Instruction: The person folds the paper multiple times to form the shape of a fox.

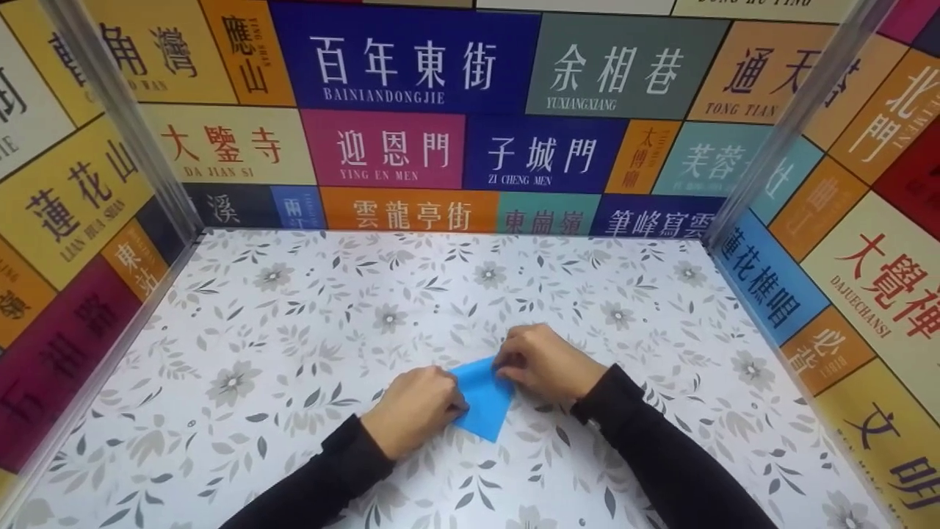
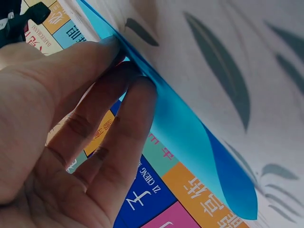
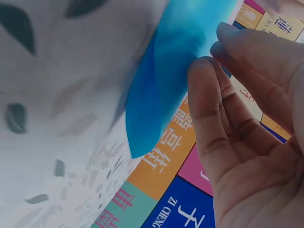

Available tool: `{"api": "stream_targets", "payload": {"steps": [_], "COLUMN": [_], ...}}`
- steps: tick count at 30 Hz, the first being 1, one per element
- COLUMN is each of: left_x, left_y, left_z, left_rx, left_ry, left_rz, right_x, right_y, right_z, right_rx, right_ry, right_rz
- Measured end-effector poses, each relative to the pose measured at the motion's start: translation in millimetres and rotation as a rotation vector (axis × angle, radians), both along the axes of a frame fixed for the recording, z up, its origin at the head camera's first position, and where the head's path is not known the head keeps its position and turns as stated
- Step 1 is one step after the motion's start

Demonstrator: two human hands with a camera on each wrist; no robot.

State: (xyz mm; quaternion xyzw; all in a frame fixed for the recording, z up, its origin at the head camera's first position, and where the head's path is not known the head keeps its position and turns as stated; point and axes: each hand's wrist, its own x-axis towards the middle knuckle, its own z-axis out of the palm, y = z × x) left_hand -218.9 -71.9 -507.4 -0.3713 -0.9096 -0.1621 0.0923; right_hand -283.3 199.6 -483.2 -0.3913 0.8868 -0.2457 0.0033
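Note:
A small sheet of blue paper [image 1: 486, 406] lies on the flowered tabletop, one pointed corner toward me. Its left edge is pinched by my left hand [image 1: 417, 408], thumb and fingertips together there. My right hand [image 1: 547, 361] holds the upper right part between thumb and curled fingers. In the left wrist view, the blue paper [image 2: 183, 126] bends up from the table beside the left hand's fingertips. From the right wrist, a curved, lifted part of the blue paper [image 3: 152, 102] shows next to the right hand [image 3: 251, 114]; the exact contact is partly hidden.
The white tabletop [image 1: 308, 330] has a grey leaf and flower print. Upright panels with coloured name blocks stand at the back [image 1: 411, 147], left [image 1: 81, 220] and right [image 1: 844, 242], joined by clear corner strips.

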Motion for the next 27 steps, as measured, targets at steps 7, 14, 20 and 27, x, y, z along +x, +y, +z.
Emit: {"api": "stream_targets", "payload": {"steps": [7, 14, 20, 27], "left_x": [-0.6, -0.4, 0.0, -1.9], "left_y": [-0.3, -0.5, -0.5, -1.2], "left_z": [-0.1, -0.7, -1.6, -1.4], "left_rx": [0.009, 0.01, 0.006, 0.015], "left_ry": [0.01, 0.011, 0.014, -0.007], "left_rz": [0.0, 0.013, 0.02, 0.011], "right_x": [-15.4, -26.7, -35.2, -52.5], "right_y": [-13.5, -26.6, -35.8, -40.8], "right_z": [9.4, 12.4, 7.1, -9.6], "right_rx": [0.026, 0.065, 0.031, -0.002], "right_ry": [0.006, 0.001, -0.013, -0.004], "right_rz": [0.039, 0.088, 0.159, 0.251]}}
